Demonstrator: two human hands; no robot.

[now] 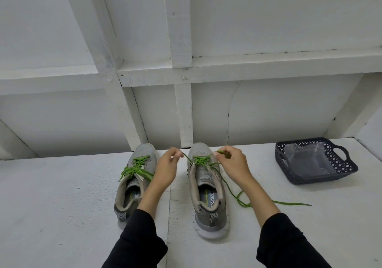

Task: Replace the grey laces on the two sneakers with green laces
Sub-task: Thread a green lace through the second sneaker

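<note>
Two grey sneakers stand side by side on the white table, toes pointing away from me. The left sneaker carries a green lace threaded through its eyelets, the ends lying loose over its sides. The right sneaker has a green lace through its front eyelets. My left hand pinches one end of that lace just left of the shoe. My right hand pinches the other strand above the shoe's right side. The rest of that strand trails over the table to the right.
A dark blue plastic basket holding a clear plastic bag sits at the right of the table. White wooden framing and a wall rise right behind the shoes. My black sleeves cover both forearms near the front edge.
</note>
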